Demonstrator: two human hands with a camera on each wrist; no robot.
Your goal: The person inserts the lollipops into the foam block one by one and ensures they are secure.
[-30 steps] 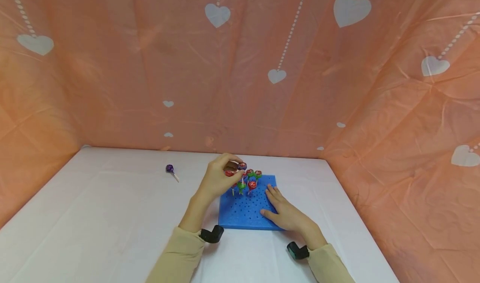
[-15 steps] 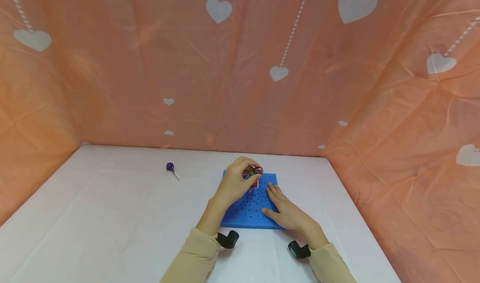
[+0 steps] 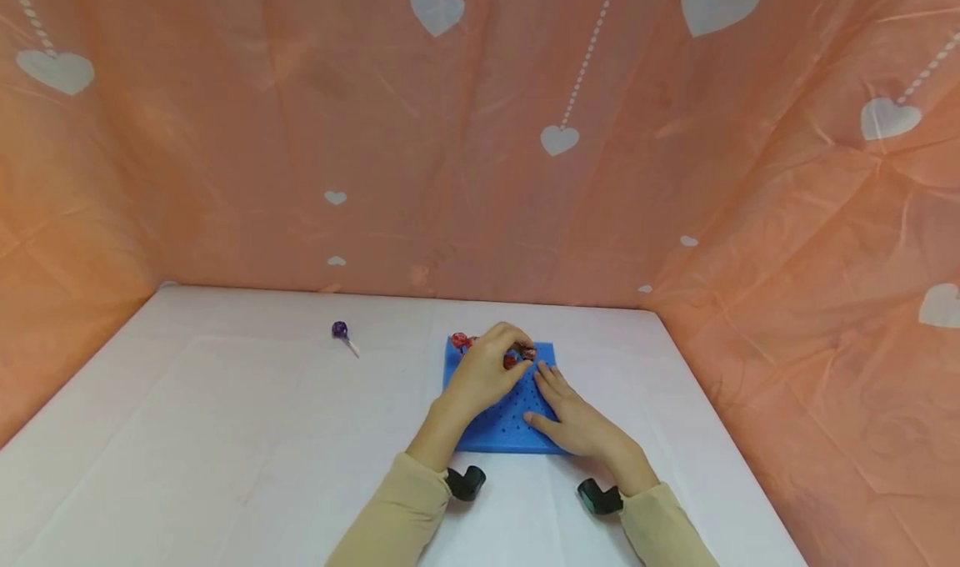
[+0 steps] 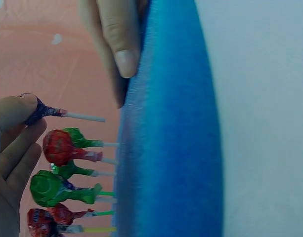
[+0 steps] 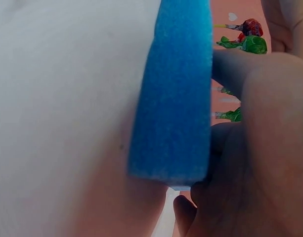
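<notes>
Between thumb and fingers, my left hand (image 3: 487, 373) pinches a purple-wrapped lollipop (image 4: 38, 111) by its candy head. The white stick points at the blue foam board (image 3: 517, 438), its tip a short way off the surface in the left wrist view. Several lollipops stand in the board beside it, among them a red one (image 4: 60, 147) and a green one (image 4: 47, 188); in the head view my left hand hides most of them. My right hand (image 3: 581, 421) lies flat with straight fingers on the board's right side, which is dotted with small holes.
A loose purple lollipop (image 3: 340, 330) lies on the white table (image 3: 225, 434), left of the board. Orange curtains (image 3: 480, 175) with white hearts close off the back and sides. A black wrist camera (image 3: 467, 484) sits at my left cuff.
My left hand has carried the purple lollipop rightward across the board, past the standing ones, and slightly lower, near my right fingertips. My right hand stays on the board.
</notes>
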